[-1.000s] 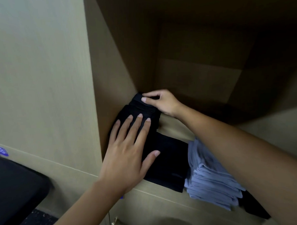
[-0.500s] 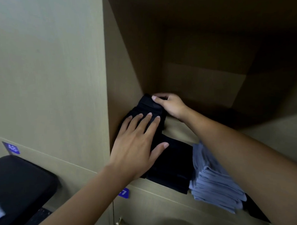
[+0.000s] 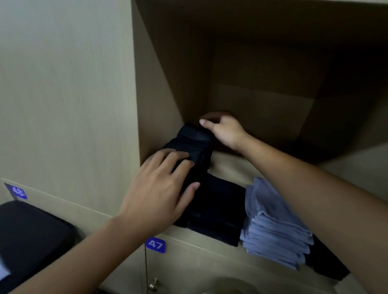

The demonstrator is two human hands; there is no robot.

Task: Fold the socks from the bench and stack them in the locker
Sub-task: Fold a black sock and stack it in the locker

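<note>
Curling its fingers since a moment ago, the left hand [image 3: 156,189] presses the folded black socks [image 3: 193,144] against the locker's left wall [image 3: 155,84] while the right hand [image 3: 224,130], fingers loosely bent, steadies their far end, so stacking looks nearly settled.

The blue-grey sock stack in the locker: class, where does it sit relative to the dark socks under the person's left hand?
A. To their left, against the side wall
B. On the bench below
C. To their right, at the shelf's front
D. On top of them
C: the blue-grey sock stack lies right of the dark socks that the left hand rests on.
</note>
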